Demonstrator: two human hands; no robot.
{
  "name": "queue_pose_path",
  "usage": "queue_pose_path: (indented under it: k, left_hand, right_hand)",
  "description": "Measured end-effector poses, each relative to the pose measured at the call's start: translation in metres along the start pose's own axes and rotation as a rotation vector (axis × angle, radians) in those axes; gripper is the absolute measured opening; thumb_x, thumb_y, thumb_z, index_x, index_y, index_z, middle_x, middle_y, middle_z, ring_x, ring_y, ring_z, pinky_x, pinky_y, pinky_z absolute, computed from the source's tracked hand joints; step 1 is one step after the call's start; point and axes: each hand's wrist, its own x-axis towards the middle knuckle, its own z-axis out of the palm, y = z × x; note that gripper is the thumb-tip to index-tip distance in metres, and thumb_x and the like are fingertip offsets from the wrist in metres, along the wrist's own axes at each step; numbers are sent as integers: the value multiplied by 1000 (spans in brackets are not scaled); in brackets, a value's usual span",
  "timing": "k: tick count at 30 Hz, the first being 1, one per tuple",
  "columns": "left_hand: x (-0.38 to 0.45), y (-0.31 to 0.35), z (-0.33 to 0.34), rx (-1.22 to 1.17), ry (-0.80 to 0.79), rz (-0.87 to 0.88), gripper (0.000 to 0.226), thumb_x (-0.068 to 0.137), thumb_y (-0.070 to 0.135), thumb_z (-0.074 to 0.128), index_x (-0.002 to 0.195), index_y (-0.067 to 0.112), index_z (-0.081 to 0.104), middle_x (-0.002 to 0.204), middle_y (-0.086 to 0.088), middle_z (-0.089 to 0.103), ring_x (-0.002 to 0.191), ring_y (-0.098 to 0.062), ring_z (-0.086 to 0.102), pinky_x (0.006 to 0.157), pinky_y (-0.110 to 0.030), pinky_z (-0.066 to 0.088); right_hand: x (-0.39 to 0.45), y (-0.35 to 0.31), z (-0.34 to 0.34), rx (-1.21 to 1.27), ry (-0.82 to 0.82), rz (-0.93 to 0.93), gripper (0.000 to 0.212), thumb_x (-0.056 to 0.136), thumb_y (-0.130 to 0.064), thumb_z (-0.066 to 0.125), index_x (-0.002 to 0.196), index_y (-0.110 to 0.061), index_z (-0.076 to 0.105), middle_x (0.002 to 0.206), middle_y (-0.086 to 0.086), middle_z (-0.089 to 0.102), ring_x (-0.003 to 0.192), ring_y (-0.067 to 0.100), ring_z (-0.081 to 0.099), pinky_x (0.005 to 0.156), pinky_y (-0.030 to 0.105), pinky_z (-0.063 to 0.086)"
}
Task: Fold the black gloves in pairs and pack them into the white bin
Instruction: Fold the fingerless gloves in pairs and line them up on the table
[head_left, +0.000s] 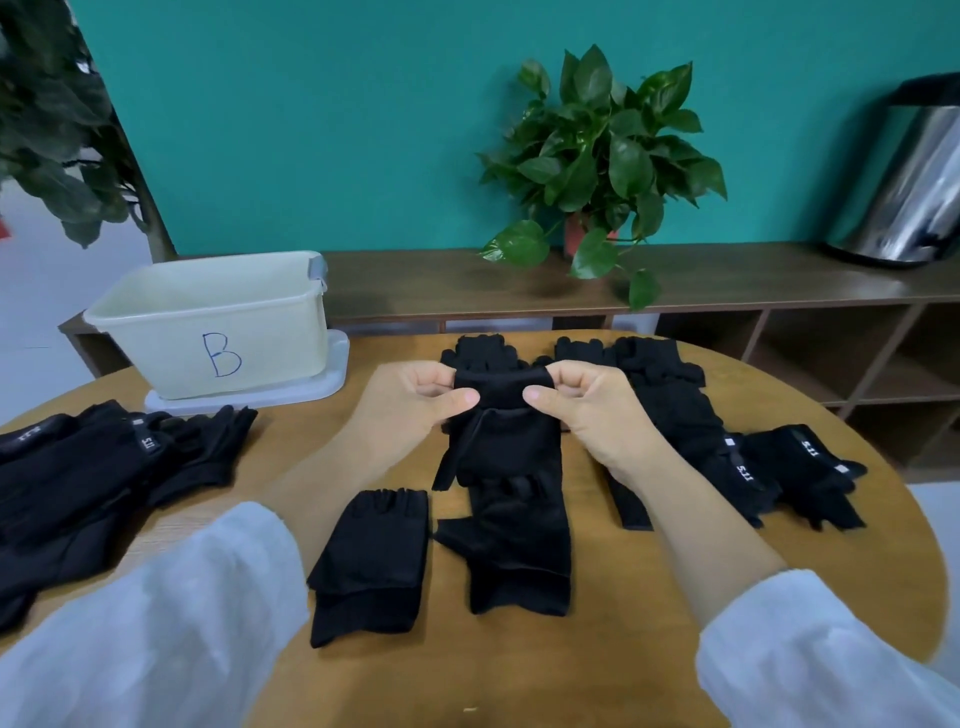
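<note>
Both hands hold one black glove (501, 436) above the round wooden table (649, 613). My left hand (415, 402) pinches its upper left edge and my right hand (582, 405) pinches the upper right edge, the top folded over between them. Under it lies another black glove (519, 551). A folded black glove (371, 561) sits to its left. More black gloves lie in a pile at the left (88, 478), a heap at the right (727, 441) and behind my hands (483, 351). The white bin (218, 322), marked B, stands at the back left, apparently empty.
The bin rests on a white lid (311, 389) at the table's far left. Behind the table runs a low wooden shelf (727, 280) with a potted plant (597, 166) and a steel container (909, 176). Another leafy plant (57, 119) stands at the far left.
</note>
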Motion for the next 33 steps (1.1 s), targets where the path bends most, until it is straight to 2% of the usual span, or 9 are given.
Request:
queue_pose_path:
  k: [3, 6, 11, 16, 20, 23, 26, 28, 33]
  left_hand:
    - [23, -4, 0, 27, -4, 26, 7, 88, 13, 71, 92, 18, 74, 89, 3, 76, 87, -14, 72, 86, -32, 56]
    - [43, -9, 0, 59, -1, 34, 6, 87, 15, 72, 93, 18, 74, 88, 5, 76, 86, -10, 72, 80, -21, 54]
    - [65, -24, -1, 70, -65, 25, 8, 88, 10, 71, 93, 16, 73, 87, 4, 77, 84, -8, 72, 71, -12, 52]
    - [61, -37, 1, 123, -113, 50, 14, 87, 7, 71, 96, 18, 73, 87, 6, 76, 83, -6, 71, 73, -10, 50]
    - [35, -41, 4, 133, -149, 92, 19, 84, 4, 73, 98, 17, 74, 89, 11, 76, 85, -3, 70, 76, -9, 48]
    - [9, -51, 10, 229, -143, 124, 18, 83, 10, 75, 95, 24, 75, 94, 20, 73, 92, 3, 67, 82, -5, 45]
    - [-16, -68, 14, 337, -132, 199, 24, 82, 14, 77, 96, 34, 74, 100, 30, 69, 91, 2, 67, 84, -10, 48]
    - [-31, -84, 17, 419, -136, 345, 27, 81, 9, 77, 99, 29, 75, 106, 27, 69, 100, 8, 63, 91, -9, 45]
    - [-56, -114, 29, 595, -178, 560, 25, 81, 20, 57, 101, 21, 72, 115, 12, 69, 118, 2, 56, 103, -20, 42]
  right_hand:
    - [18, 4, -6, -16, 11, 0, 12, 92, -1, 62, 82, -5, 68, 75, 3, 73, 72, 13, 70, 64, 24, 54]
    - [38, 12, -11, -51, 23, 6, 9, 92, -5, 64, 87, 2, 67, 81, 12, 73, 77, 22, 70, 72, 37, 60]
    - [54, 31, -14, -87, 4, 44, 10, 91, -5, 64, 82, -6, 68, 79, 8, 73, 79, 20, 71, 75, 34, 60]
    - [49, 49, -17, -138, -29, 59, 10, 90, -4, 64, 89, 5, 66, 90, 20, 72, 84, 22, 70, 79, 34, 58]
    - [27, 50, -20, -116, -94, 64, 8, 90, -1, 65, 92, -5, 71, 89, 11, 74, 86, 20, 72, 76, 23, 54]
    - [2, 50, -20, -127, -135, 77, 12, 88, 2, 65, 94, -6, 72, 90, 7, 75, 86, 19, 71, 77, 25, 55]
    - [-27, 61, -19, -297, -158, 101, 19, 87, -4, 69, 93, -22, 75, 89, -5, 74, 87, 13, 70, 80, 28, 54]
    - [-47, 72, -16, -505, -157, 102, 22, 87, -16, 72, 97, -35, 74, 94, -12, 73, 90, 16, 69, 86, 35, 55]
    - [-85, 100, -1, -827, -96, -104, 31, 83, -16, 74, 110, -30, 72, 114, -20, 68, 118, -15, 45, 99, 7, 35]
